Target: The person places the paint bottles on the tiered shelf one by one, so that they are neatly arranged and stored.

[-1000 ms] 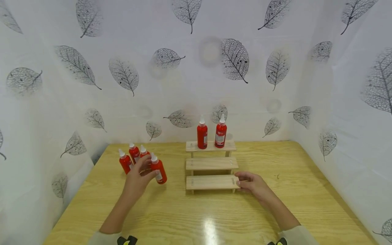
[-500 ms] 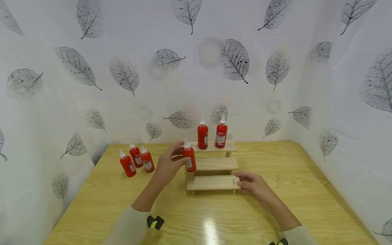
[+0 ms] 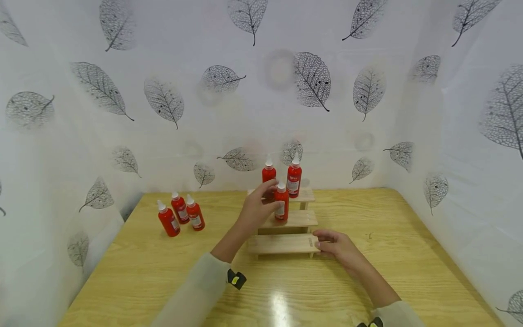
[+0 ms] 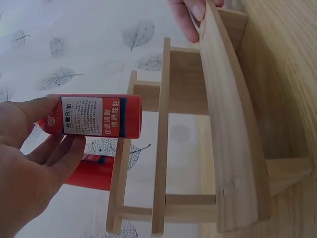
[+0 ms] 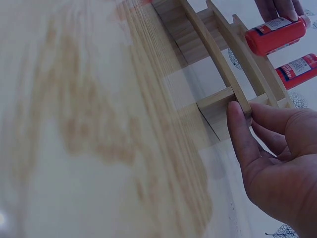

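My left hand (image 3: 256, 208) grips a red squeeze bottle (image 3: 281, 205) with a white cap, thumb and fingers around its body. The bottle is upright over the middle tier of a three-tier wooden stand (image 3: 282, 244). In the left wrist view, a small gap shows between the red bottle (image 4: 94, 116) and the middle board (image 4: 161, 139). On the top tier stand two similar bottles, one on the right (image 3: 294, 180) and one on the left (image 3: 268, 173), partly hidden behind my left hand. My right hand (image 3: 339, 247) pinches the right end of the lowest board (image 5: 218, 54) between thumb and fingers.
Three more red bottles stand upright in a group at the table's left: a front one (image 3: 169, 221), a rear one (image 3: 180, 208) and a right one (image 3: 195, 215). A pale curtain (image 3: 229, 118) with leaf prints surrounds the wooden table (image 3: 347, 290) at the back and sides.
My left hand has carried the bottle rightward from beside the left group to over the middle tier. My right hand has stayed at the stand's lowest board.
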A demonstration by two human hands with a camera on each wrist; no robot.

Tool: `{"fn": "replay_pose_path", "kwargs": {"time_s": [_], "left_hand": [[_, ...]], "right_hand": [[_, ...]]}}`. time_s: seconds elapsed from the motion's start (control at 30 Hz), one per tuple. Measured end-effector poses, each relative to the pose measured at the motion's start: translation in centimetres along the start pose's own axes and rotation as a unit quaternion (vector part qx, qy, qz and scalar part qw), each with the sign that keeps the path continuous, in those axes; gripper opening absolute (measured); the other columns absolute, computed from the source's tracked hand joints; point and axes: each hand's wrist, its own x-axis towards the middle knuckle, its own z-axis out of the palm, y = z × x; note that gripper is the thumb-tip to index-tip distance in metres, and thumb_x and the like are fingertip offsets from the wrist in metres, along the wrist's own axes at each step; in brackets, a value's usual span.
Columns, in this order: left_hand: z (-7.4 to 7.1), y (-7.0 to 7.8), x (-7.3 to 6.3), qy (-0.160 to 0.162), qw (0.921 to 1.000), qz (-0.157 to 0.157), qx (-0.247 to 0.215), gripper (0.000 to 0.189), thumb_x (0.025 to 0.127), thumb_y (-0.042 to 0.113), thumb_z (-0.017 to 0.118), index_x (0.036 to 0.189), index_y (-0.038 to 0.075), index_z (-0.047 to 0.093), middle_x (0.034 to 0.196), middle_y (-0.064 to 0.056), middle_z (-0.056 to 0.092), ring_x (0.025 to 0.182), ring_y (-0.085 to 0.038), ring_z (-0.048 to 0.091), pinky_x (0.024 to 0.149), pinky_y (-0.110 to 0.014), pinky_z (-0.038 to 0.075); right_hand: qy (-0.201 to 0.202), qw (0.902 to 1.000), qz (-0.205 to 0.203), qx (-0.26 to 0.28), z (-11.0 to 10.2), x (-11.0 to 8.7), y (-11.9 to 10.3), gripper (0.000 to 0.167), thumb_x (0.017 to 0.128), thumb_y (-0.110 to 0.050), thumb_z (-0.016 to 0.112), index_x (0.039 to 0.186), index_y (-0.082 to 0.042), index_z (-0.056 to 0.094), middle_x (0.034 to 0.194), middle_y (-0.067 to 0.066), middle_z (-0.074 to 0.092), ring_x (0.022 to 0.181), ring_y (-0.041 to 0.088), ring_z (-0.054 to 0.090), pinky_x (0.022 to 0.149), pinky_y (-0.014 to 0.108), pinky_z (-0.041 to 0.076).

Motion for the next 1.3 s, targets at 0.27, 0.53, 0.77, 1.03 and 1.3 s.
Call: {"fn": "replay_pose_path", "kwargs": {"time_s": [0.27, 0.53, 0.77, 1.03, 1.3], "left_hand": [[1.5, 0.4, 1.0, -0.023, 0.9997, 0.0, -0.013, 0.054, 0.092, 0.013, 0.074, 0.143, 0.022, 0.055, 0.13, -0.007, 0.065, 0.111, -0.024, 0.067, 0.096, -0.036, 0.057], [2.9, 0.4, 1.4, -0.031, 0.9995, -0.003, -0.004, 0.054, 0.092, 0.012, 0.074, 0.142, 0.023, 0.055, 0.131, -0.007, 0.066, 0.112, -0.023, 0.067, 0.098, -0.037, 0.057], [3.4, 0.0, 1.3, -0.034, 0.9994, 0.007, 0.006, 0.057, 0.093, 0.01, 0.073, 0.145, 0.021, 0.053, 0.133, -0.007, 0.064, 0.115, -0.024, 0.066, 0.1, -0.038, 0.056], [2.9, -0.4, 1.2, -0.041, 0.9985, 0.034, 0.013, 0.056, 0.094, 0.013, 0.073, 0.145, 0.02, 0.053, 0.133, -0.004, 0.061, 0.115, -0.023, 0.063, 0.097, -0.034, 0.056], [0.3, -0.9, -0.4, -0.013, 0.9994, 0.027, 0.016, 0.052, 0.095, 0.019, 0.072, 0.144, 0.015, 0.054, 0.135, -0.011, 0.059, 0.119, -0.028, 0.06, 0.099, -0.039, 0.055]], "right_hand": [[0.008, 0.9999, 0.007, -0.001, 0.1, 0.1, -0.1, 0.055, 0.098, -0.014, 0.065, 0.143, 0.011, 0.045, 0.13, 0.022, 0.052, 0.103, 0.017, 0.062, 0.09, 0.033, 0.06], [0.018, 0.9997, 0.016, -0.005, 0.2, 0.2, 0.0, 0.053, 0.097, -0.014, 0.066, 0.142, 0.009, 0.048, 0.129, 0.02, 0.054, 0.103, 0.018, 0.063, 0.089, 0.032, 0.06], [0.015, 0.9998, 0.014, -0.003, 0.2, 0.2, 0.0, 0.053, 0.097, -0.014, 0.066, 0.141, 0.009, 0.048, 0.129, 0.02, 0.053, 0.105, 0.018, 0.062, 0.09, 0.033, 0.06], [0.011, 0.9998, 0.013, 0.001, 0.1, 0.3, 0.3, 0.054, 0.097, -0.013, 0.066, 0.142, 0.01, 0.047, 0.127, 0.022, 0.052, 0.104, 0.02, 0.063, 0.09, 0.035, 0.06], [0.014, 0.9998, 0.012, 0.004, 0.2, 0.4, 0.4, 0.053, 0.096, -0.01, 0.066, 0.142, 0.011, 0.046, 0.121, 0.019, 0.053, 0.101, 0.021, 0.063, 0.09, 0.036, 0.06]]}}
